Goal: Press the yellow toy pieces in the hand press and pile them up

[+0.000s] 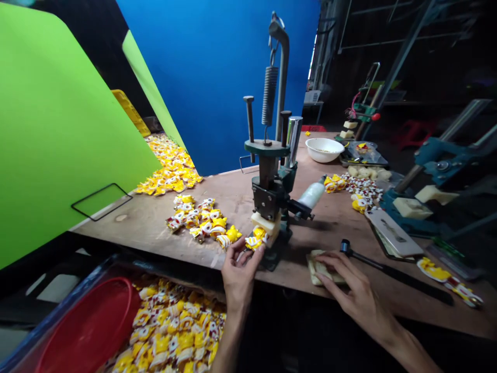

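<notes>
Working above a blue tub (pixel 64 305) of yellow wrappers (pixel 171 326), left hand (pixel 237 272) nearer, fingertips (pixel 260 251) touching a crumpled wrapper (pixel 253 242) lying crosswise on a cream block (pixel 266 227) at the hand press's (pixel 267 194) foot, grip unclear; right hand (pixel 359 292) resting open on a pale pad (pixel 322 270), beside a black-handled mallet (pixel 392 270); more wrappers (pixel 198 220) scattering across the wooden bench (pixel 147 233) beyond.

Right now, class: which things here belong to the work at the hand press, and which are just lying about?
In use: left hand, yellow printed piece, hand press, right hand, cream block, black-handled mallet.
Lying about: white bowl, green backdrop.
</notes>
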A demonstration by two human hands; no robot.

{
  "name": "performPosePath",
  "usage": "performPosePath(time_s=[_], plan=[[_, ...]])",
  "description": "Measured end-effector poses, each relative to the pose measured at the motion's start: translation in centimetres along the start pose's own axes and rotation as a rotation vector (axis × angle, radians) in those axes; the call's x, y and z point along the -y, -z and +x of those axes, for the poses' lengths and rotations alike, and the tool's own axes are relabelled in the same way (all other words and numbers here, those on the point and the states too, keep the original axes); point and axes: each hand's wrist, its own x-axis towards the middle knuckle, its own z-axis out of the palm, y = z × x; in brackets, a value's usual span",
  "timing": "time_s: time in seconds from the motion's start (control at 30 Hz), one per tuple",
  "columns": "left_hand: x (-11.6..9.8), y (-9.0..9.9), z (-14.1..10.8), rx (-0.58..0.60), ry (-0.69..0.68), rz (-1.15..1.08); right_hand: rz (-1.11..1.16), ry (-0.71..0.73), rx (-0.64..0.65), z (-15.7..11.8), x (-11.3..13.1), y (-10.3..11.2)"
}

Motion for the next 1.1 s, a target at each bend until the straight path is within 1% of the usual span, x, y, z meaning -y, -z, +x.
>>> performPosePath(time_s=[0.03,0.07,0.17,0.2,0.23,0.27,0.33,0.4,0.47,0.5,0.57,0.63,0.67,0.7,0.77,0.8,0.87,1.0,1.07,1.1], plan=[[0.2,0.2,0.1,0.009,-0.036,0.020,0.004,-0.006,-0.005,-0.1,-0.1,0.1],[0.4,0.4,0.1,0.021,-0.104,0.056,0.009,-0.008,-0.010,-0.2,-0.2,0.1],[1.3,0.4,0.4,0.049,-0.419,0.247,0.036,-0.009,-0.009,0.0,-0.2,0.0],[1.6,0.3,0.5,0.063,-0.503,0.307,0.047,-0.014,-0.007,0.2,-0.2,-0.1],[1.9,0.1,0.7,0.081,-0.553,0.346,0.051,-0.019,-0.007,0.3,-0.2,-0.2],[2.0,-0.1,0.8,0.098,-0.568,0.364,0.047,-0.018,-0.016,0.5,-0.2,-0.2],[2.2,-0.5,1.0,0.120,-0.535,0.362,0.022,-0.002,-0.043,1.0,-0.1,-0.2],[2.0,-0.8,1.1,0.115,-0.509,0.370,0.003,0.014,-0.064,1.7,-0.1,0.1],[1.8,-1.0,1.1,0.111,-0.511,0.388,0.038,-0.002,-0.077,3.1,-0.2,0.6],[1.7,-1.0,1.0,0.113,-0.516,0.394,0.090,-0.035,-0.100,4.1,-0.4,1.0],[1.5,-1.1,1.0,0.115,-0.524,0.379,0.286,-0.168,-0.183,6.8,-0.9,1.9],[1.3,-1.1,1.0,0.121,-0.514,0.332,0.585,-0.335,-0.232,10.4,-1.6,2.7],[1.3,-1.2,1.1,0.131,-0.497,0.302,0.743,-0.398,-0.223,12.4,-1.9,3.0],[1.3,-1.2,1.1,0.143,-0.476,0.273,0.881,-0.444,-0.187,14.3,-2.0,3.3],[1.5,-1.3,1.2,0.151,-0.445,0.240,1.062,-0.506,-0.081,17.7,-1.9,3.7],[1.6,-1.3,1.2,0.144,-0.446,0.236,1.117,-0.533,-0.046,19.2,-1.6,3.7],[1.9,-1.5,1.4,0.122,-0.474,0.240,1.200,-0.569,-0.032,21.4,-0.6,3.8],[2.1,-1.7,1.7,0.129,-0.515,0.271,1.276,-0.529,-0.103,24.2,1.7,4.1],[2.3,-1.8,1.7,0.117,-0.515,0.257,1.270,-0.514,-0.148,25.2,3.4,5.0],[2.4,-1.8,1.7,0.109,-0.513,0.241,1.275,-0.494,-0.173,25.6,4.6,5.6]])
